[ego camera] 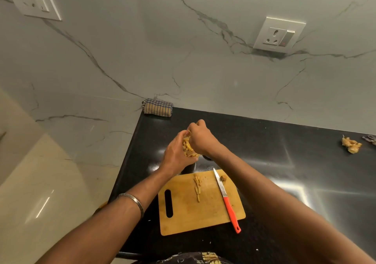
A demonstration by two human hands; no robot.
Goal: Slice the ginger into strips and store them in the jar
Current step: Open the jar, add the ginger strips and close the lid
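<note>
On the black desk, the left hand wraps its fingers round the one clear jar, probably to steady it, lifted beyond the board. The right hand bunches its fingers at the jar's mouth, seemingly dropping ginger strips in; whether they pinch any is hidden. One cutting board carries a short row of strips, one ginger stub and one red-handled knife, laid aside. Ginger peelings lie far right.
</note>
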